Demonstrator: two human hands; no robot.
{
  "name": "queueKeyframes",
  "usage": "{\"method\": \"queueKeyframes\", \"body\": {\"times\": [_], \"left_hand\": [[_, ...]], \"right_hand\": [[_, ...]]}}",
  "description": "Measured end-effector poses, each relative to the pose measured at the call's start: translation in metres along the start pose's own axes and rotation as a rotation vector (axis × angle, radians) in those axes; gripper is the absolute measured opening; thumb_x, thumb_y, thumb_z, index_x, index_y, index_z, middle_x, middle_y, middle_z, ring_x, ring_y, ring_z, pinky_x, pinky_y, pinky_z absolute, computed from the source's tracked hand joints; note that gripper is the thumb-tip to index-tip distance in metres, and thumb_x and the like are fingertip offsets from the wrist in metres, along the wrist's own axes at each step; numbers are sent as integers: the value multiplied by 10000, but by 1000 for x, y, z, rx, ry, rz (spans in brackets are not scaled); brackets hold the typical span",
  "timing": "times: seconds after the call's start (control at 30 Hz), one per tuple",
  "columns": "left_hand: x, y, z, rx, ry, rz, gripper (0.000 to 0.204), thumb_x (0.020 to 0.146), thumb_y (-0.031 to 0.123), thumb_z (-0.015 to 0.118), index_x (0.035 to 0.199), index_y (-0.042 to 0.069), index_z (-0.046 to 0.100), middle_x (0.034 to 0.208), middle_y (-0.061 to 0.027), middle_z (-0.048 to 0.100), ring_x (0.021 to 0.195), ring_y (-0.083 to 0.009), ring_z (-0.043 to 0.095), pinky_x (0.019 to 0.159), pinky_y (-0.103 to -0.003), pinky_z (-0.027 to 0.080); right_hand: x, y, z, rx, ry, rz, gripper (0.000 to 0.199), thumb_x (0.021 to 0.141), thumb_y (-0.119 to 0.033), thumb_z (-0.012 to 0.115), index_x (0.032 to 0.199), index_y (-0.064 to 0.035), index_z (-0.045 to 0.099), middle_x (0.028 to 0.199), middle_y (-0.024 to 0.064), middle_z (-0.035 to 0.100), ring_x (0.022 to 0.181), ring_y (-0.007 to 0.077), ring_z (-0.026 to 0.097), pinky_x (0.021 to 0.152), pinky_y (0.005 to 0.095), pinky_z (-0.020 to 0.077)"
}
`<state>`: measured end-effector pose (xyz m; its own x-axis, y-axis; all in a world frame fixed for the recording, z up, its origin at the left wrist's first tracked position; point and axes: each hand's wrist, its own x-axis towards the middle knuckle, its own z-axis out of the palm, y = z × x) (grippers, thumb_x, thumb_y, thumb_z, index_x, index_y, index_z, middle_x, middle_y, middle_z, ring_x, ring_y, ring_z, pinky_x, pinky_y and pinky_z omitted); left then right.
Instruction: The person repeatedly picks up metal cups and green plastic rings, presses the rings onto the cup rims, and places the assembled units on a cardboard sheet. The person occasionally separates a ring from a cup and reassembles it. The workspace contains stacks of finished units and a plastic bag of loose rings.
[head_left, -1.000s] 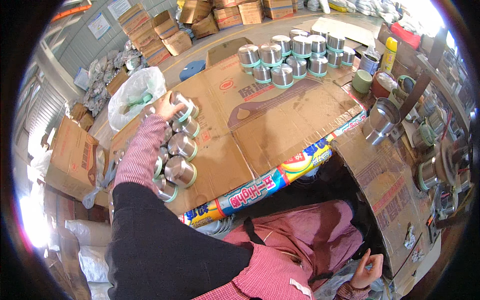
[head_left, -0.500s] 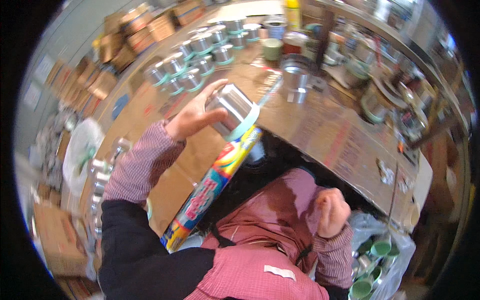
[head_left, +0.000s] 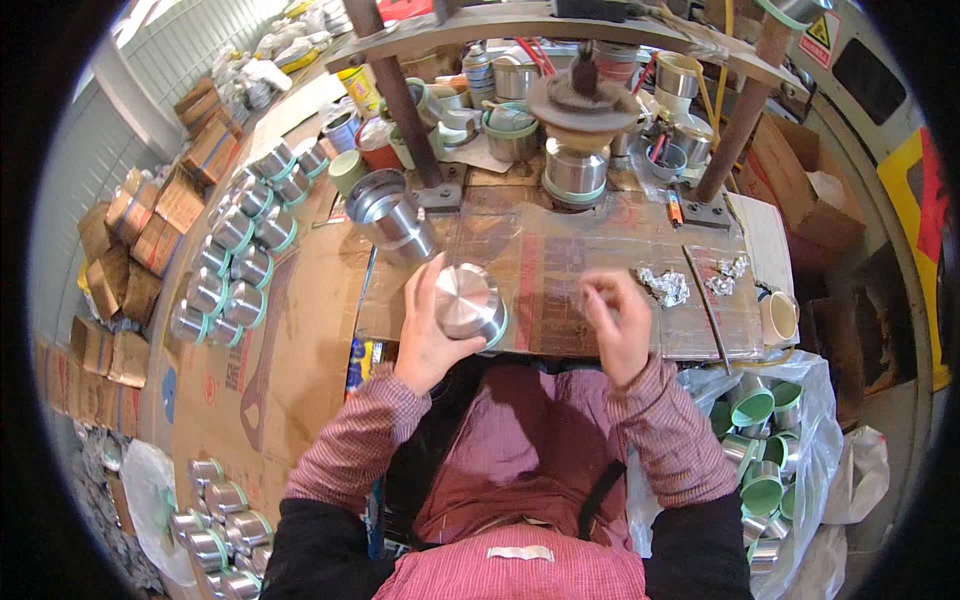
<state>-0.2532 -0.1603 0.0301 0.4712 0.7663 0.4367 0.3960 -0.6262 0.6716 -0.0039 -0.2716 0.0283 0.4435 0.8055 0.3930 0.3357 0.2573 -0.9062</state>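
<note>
My left hand [head_left: 428, 335] grips a stainless steel cup [head_left: 467, 302] by its side. Its round metal base faces up, and a mint-green rim shows below. Over the front of the table, to the right of that cup, hovers my right hand [head_left: 617, 320] with its fingers curled together in a pinch; whatever may be between them cannot be made out. Just beyond the held cup, a metal cylinder with a dark, wide collar [head_left: 400, 215] stands on the table. A similar green-rimmed cup [head_left: 577, 172] sits under the round head of a press [head_left: 583, 100] at the back.
Rows of steel cups [head_left: 232, 228] stand at the left, more [head_left: 222, 515] at lower left. A plastic bag of green-lined cups [head_left: 765, 465] hangs at right. Near the right edge lie crumpled foil [head_left: 663, 287] and a thin rod [head_left: 707, 305]. Press posts [head_left: 408, 120] rise behind.
My view has swung right toward the press. The cup in my left hand, previously tilted at the left, is now base-up in front of me. My right hand has risen from my lap to over the table.
</note>
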Motion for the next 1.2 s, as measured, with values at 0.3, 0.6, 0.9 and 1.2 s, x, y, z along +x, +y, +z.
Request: {"method": "queueKeyframes", "body": {"times": [0.3, 0.6, 0.9, 1.2], "left_hand": [[17, -10, 26, -531, 155, -202, 1328, 563, -114, 832, 1643, 140, 103, 1433, -143, 471, 1332, -281, 510, 1122, -404, 452], [150, -19, 83, -555, 361, -181, 1240, 681, -27, 863, 1637, 121, 87, 1522, -223, 369, 1376, -326, 425, 1179, -435, 338], [197, -22, 133, -739, 483, -192, 1228, 699, -38, 874, 1627, 78, 77, 1512, -203, 373, 1377, -303, 423, 1171, -418, 357], [224, -19, 164, -719, 232, -116, 1380, 673, -3, 906, 1637, 158, -68, 1482, -223, 429, 1305, -304, 510, 1107, -417, 460]], "right_hand": [[167, 100, 34, -370, 431, -10, 1120, 692, -327, 930, 1534, 73, 309, 1504, 285, 424, 1407, 398, 423, 1183, 462, 343], [169, 97, 39, 240, 506, 90, 1007, 661, -200, 940, 1481, 39, 407, 1376, 227, 581, 1297, 370, 550, 1134, 431, 414], [201, 99, 35, -92, 293, -48, 1152, 594, -202, 971, 1524, 46, 338, 1450, 245, 503, 1361, 372, 489, 1160, 423, 385], [134, 41, -10, 607, 535, 169, 1036, 740, -27, 882, 1576, -20, 271, 1427, 164, 497, 1278, 260, 526, 1085, 362, 446]]}}
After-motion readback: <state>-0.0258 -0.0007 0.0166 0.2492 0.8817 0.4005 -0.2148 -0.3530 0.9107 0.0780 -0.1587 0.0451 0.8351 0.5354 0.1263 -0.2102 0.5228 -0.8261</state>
